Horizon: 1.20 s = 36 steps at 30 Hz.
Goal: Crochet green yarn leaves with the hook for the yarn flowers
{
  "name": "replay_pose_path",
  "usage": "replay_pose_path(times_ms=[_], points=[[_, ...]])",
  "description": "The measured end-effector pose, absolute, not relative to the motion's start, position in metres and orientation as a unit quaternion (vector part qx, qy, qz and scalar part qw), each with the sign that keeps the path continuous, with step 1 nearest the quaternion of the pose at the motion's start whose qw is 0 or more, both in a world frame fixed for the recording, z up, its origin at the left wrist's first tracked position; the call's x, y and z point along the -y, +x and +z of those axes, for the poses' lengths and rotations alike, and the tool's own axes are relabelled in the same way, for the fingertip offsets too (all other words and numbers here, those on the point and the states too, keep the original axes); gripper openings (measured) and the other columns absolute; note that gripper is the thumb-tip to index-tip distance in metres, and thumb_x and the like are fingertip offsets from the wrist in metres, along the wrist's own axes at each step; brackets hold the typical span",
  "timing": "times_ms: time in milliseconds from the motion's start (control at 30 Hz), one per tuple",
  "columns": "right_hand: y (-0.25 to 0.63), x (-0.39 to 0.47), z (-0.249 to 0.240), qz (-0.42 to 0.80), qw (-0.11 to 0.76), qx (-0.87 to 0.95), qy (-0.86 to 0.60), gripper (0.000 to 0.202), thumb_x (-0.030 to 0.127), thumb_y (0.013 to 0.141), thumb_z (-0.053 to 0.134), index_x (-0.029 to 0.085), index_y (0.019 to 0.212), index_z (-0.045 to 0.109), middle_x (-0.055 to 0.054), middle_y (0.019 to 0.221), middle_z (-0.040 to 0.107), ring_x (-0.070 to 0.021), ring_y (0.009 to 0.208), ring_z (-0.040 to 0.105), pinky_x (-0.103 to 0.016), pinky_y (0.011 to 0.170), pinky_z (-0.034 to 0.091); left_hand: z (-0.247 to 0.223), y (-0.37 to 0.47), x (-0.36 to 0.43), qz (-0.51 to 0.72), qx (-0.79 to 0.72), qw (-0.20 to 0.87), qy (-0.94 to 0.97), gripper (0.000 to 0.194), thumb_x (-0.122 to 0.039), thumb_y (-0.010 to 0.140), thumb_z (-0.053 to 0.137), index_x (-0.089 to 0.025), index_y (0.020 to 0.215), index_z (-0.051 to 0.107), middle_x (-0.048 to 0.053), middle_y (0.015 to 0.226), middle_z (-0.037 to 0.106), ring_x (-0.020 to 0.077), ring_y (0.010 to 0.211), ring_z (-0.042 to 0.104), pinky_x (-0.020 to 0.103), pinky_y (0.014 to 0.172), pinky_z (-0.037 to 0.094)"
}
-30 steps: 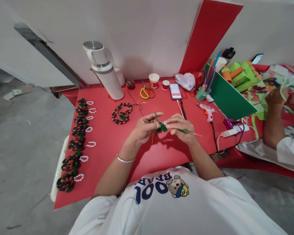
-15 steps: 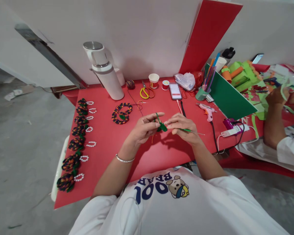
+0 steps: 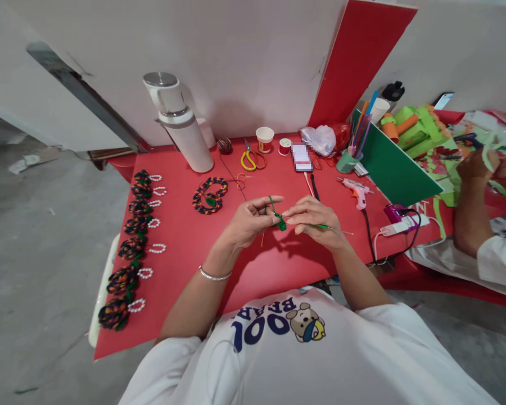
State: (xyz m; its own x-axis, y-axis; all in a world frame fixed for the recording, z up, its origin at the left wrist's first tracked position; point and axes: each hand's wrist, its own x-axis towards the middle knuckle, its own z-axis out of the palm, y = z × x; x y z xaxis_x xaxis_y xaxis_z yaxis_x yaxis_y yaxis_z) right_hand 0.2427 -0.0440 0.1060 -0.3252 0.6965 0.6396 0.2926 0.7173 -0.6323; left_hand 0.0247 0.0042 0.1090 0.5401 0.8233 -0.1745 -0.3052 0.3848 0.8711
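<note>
My left hand pinches a small piece of green crochet between thumb and fingers. A strand of green yarn loops over its stretched index finger, and a short orange thread end hangs below. Closed round a thin crochet hook with a green grip, my right hand has the hook's tip at the green piece. Beyond my left hand lies a multicoloured braided crochet loop with a green bit in it, flat on the red table.
Multicoloured crochet flowers with bead loops line the left edge. A white flask, yarn ball, scissors, paper cup, phone and glue gun stand or lie farther back. Past a green divider, a co-worker's hands handle pale strips.
The green crochet piece has turned in my left fingers and hangs more upright. My right hand and hook have shifted very slightly. The co-worker's pale strip has moved.
</note>
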Motion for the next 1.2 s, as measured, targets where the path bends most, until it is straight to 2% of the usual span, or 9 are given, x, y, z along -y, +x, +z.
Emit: replay_pose_path(times_ms=[233,433,733,833,967,1033,1200], points=[[0.243,0.046,0.114,0.179,0.483,0.808,-0.286,0.021,0.040,0.093,0.071,0.032,0.111,0.078,-0.005,0.112,0.081,-0.0199,0.098,0.070,-0.042,0.090,0.054,0.111,0.022,-0.004,0.355,-0.293,0.795,0.396,0.053,-0.013,0.056,0.092,-0.013,0.107,0.081,-0.004,0.062,0.059,0.0058,0.051,0.052,0.020,0.054,0.040],[0.246,0.048,0.120,0.198,0.469,0.813,-0.284,0.021,0.042,0.094,0.070,0.031,0.108,0.079,-0.005,0.109,0.082,-0.0199,0.097,0.071,-0.042,0.090,0.053,0.113,0.018,-0.007,0.316,-0.280,0.814,0.399,0.052,-0.013,0.056,0.091,-0.014,0.107,0.081,0.002,0.068,0.067,0.0115,0.060,0.062,0.022,0.057,0.043],[0.245,0.048,0.121,0.301,0.504,0.756,-0.289,0.017,0.042,0.094,0.071,0.031,0.101,0.082,-0.004,0.099,0.083,-0.0212,0.091,0.075,-0.042,0.086,0.057,0.118,0.018,-0.007,0.294,-0.251,0.819,0.425,0.047,-0.015,0.055,0.092,-0.013,0.102,0.082,0.001,0.061,0.066,0.0084,0.052,0.057,0.020,0.054,0.039],[0.243,0.049,0.118,0.351,0.518,0.713,-0.316,0.016,0.039,0.095,0.069,0.030,0.101,0.082,-0.005,0.096,0.083,-0.0208,0.091,0.075,-0.041,0.085,0.058,0.119,0.019,-0.007,0.299,-0.270,0.797,0.449,0.048,-0.014,0.055,0.091,-0.012,0.103,0.082,0.002,0.062,0.067,0.0095,0.053,0.058,0.020,0.052,0.037],[0.239,0.050,0.111,0.375,0.542,0.668,-0.345,0.019,0.044,0.094,0.070,0.030,0.098,0.082,-0.004,0.095,0.083,-0.0214,0.090,0.075,-0.041,0.085,0.059,0.119,0.020,-0.007,0.319,-0.287,0.782,0.451,0.050,-0.012,0.056,0.091,-0.012,0.105,0.081,0.003,0.064,0.068,0.0116,0.056,0.062,0.020,0.051,0.036],[0.237,0.050,0.108,0.360,0.554,0.666,-0.346,0.019,0.045,0.093,0.071,0.031,0.099,0.082,-0.005,0.097,0.083,-0.0218,0.092,0.075,-0.042,0.086,0.059,0.119,0.021,-0.007,0.327,-0.281,0.796,0.424,0.050,-0.013,0.056,0.091,-0.012,0.105,0.081,0.002,0.063,0.067,0.0098,0.053,0.059,0.019,0.048,0.033],[0.240,0.051,0.115,0.286,0.524,0.736,-0.318,0.018,0.042,0.092,0.072,0.034,0.106,0.081,-0.004,0.104,0.083,-0.0209,0.093,0.072,-0.042,0.088,0.057,0.121,0.019,-0.008,0.306,-0.259,0.839,0.369,0.047,-0.009,0.056,0.088,-0.014,0.102,0.082,-0.002,0.061,0.062,0.0002,0.041,0.034,0.017,0.042,0.014]])
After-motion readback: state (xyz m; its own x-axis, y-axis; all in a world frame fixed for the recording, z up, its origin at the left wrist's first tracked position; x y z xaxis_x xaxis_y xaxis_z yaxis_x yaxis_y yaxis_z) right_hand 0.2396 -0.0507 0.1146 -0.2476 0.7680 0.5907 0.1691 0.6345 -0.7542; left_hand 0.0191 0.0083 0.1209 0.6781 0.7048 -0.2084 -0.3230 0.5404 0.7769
